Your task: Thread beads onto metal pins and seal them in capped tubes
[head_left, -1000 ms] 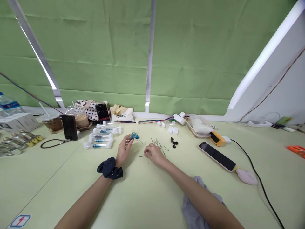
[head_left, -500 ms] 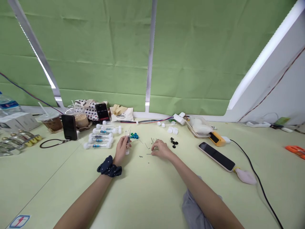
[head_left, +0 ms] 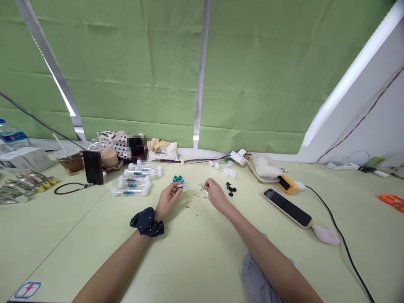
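Observation:
My left hand [head_left: 168,200] is closed around a clear tube [head_left: 184,182], now tilted, its far end pointing right; the fingers hide much of it. Across from it, my right hand [head_left: 215,194] pinches a thin metal pin [head_left: 202,187] between thumb and fingertips, though fine detail is hard to make out. Other thin metal pins [head_left: 196,193] lie on the table between the hands. Just beyond my left fingers sit blue and green beads [head_left: 178,179]. Tiny metal bits [head_left: 187,206] rest nearer to me.
Capped clear tubes [head_left: 130,192] lie in a row at left. Black round pieces [head_left: 231,190] and white caps [head_left: 229,173] are right of my right hand. Farther right are a phone [head_left: 287,208], a yellow device [head_left: 288,185] and a plastic tray [head_left: 263,168]. Drinks [head_left: 70,162] stand at far left.
My left hand has tipped the tube from upright toward the right. My right hand has lifted a pin off the table and moved slightly away from me.

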Demonstrator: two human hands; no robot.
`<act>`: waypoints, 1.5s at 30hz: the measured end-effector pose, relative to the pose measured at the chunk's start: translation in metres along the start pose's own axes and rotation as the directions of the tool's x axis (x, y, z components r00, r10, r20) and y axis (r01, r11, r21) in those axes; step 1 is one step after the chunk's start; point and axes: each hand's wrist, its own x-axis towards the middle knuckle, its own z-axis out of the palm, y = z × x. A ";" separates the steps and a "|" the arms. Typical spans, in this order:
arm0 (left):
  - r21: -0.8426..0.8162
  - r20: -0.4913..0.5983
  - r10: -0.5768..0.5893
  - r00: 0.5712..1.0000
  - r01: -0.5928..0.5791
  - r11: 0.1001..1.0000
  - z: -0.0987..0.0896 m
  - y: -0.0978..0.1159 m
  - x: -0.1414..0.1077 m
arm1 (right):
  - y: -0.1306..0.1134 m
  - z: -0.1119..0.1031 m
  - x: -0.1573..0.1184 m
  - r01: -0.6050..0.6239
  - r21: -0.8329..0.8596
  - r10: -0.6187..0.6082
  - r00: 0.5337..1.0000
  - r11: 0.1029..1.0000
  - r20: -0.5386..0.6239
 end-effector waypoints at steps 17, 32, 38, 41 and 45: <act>0.168 0.247 0.169 0.954 -0.214 0.962 0.009 0.019 -0.010 | -0.006 -0.007 0.007 0.074 0.349 -0.054 0.996 0.934 -0.066; -0.192 -0.269 -0.038 0.962 -0.015 0.981 0.001 0.002 0.003 | 0.053 0.003 0.021 -0.198 0.013 0.198 0.979 0.980 -0.050; -0.201 -0.282 -0.060 0.957 0.002 0.980 0.000 -0.001 0.002 | 0.057 -0.003 0.047 -0.346 -0.287 0.317 0.938 0.893 -0.141; -0.177 -0.272 -0.042 0.961 -0.007 0.984 0.001 -0.002 0.002 | 0.072 -0.018 0.060 -0.471 -0.453 0.386 0.882 0.757 -0.272; -0.171 -0.231 -0.020 0.973 -0.021 0.985 0.002 -0.002 0.001 | 0.090 -0.028 0.064 -0.380 -0.602 0.366 0.918 0.703 -0.151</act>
